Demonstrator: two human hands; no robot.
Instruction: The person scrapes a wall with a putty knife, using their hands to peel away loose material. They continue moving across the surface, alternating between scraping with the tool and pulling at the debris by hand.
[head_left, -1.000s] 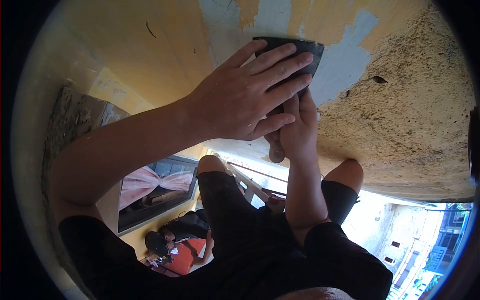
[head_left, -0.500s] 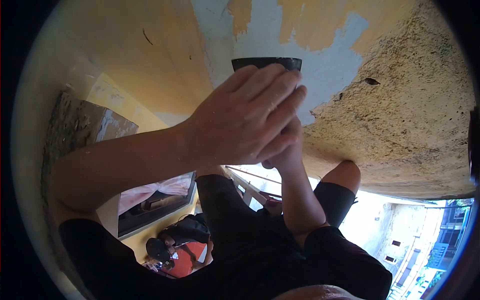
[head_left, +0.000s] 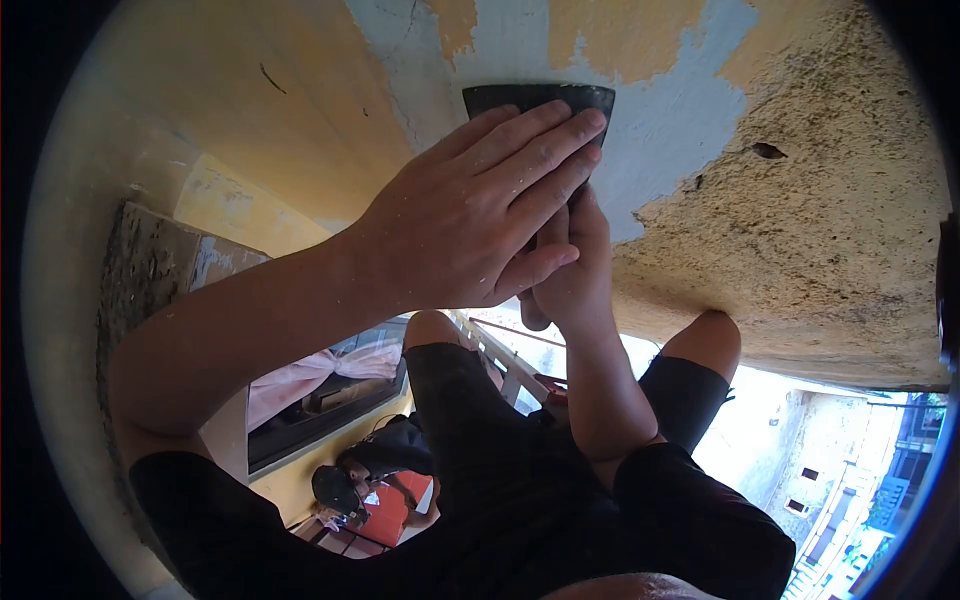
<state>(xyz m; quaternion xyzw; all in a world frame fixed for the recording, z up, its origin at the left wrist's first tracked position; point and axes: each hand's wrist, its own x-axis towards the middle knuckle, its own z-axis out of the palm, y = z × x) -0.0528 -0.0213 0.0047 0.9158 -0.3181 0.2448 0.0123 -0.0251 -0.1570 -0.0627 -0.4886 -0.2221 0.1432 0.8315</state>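
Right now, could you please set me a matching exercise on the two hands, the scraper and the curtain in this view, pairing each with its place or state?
Things:
1. dark flat-bladed scraper
2. left hand
3. right hand
4. pink tied-back curtain

Places or states:
A. closed in a fist under the other hand
B. behind the dark-framed window, lower left
C. edge against the pale blue patch of wall
D. laid flat on the blade, fingers straight

Pairs: 1-C, 2-D, 3-A, 4-B.
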